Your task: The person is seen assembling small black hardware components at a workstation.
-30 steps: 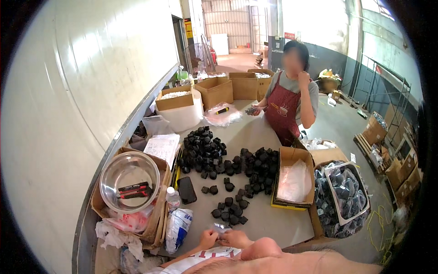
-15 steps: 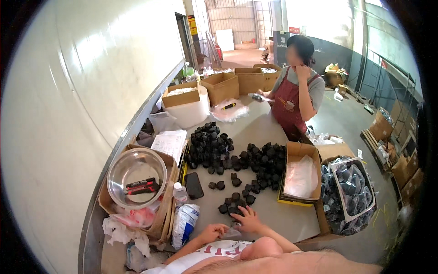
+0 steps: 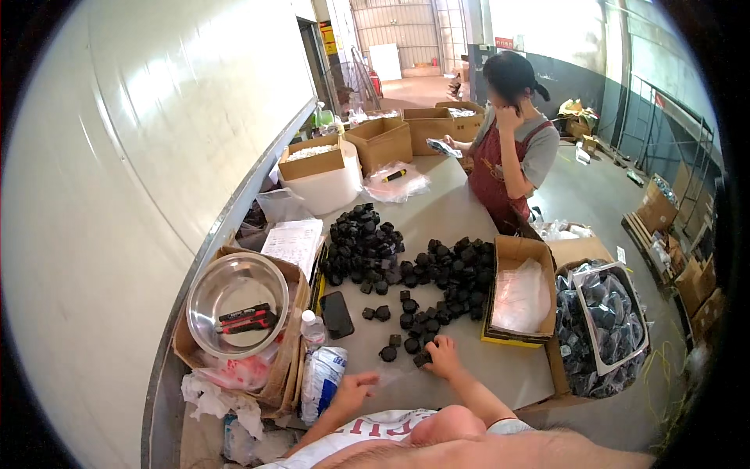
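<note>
A right hand (image 3: 444, 358) pinches a black part (image 3: 422, 359) at the near edge of a pile; neighbouring pieces (image 3: 388, 354) could scatter if its fingers snag them. The left hand (image 3: 355, 391) is narrowly curled, its contents unclear. Cartons (image 3: 379, 141) crowd the grey tabletop's (image 3: 516, 375) far end; a co-worker (image 3: 494, 184) stands far right in a bright industrial hall.

Super bright in here, heavy fisheye too
We're getting strong light from the upper right, where the wall (image 3: 539, 39) is blowing out to white, and glare is streaking down the pale panel (image 3: 144, 102) on the left. The black parts (image 3: 363, 242) are swallowing detail, straight lines are bending, corners are fading to black.
</note>
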